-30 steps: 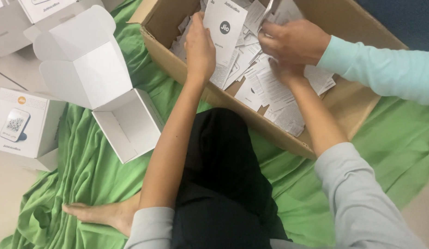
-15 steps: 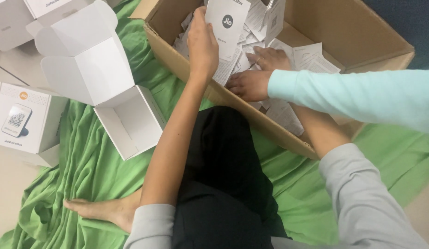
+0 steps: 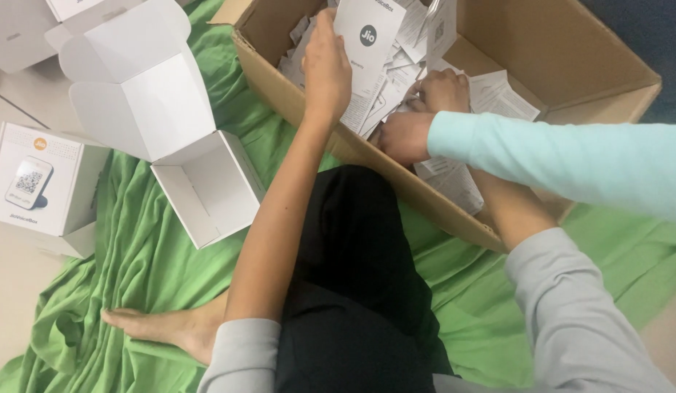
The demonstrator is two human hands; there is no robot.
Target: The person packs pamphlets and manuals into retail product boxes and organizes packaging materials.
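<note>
Left hand (image 3: 327, 69) grip closed on a white leaflet (image 3: 368, 44), held upright over the cardboard box (image 3: 454, 211) on the green cloth (image 3: 134, 291). Right hand (image 3: 443, 89) down among the loose leaflets (image 3: 498, 94) in the box; can't tell its grip. Another person's hand (image 3: 405, 136), mint sleeve, reaches in just beside it.
</note>
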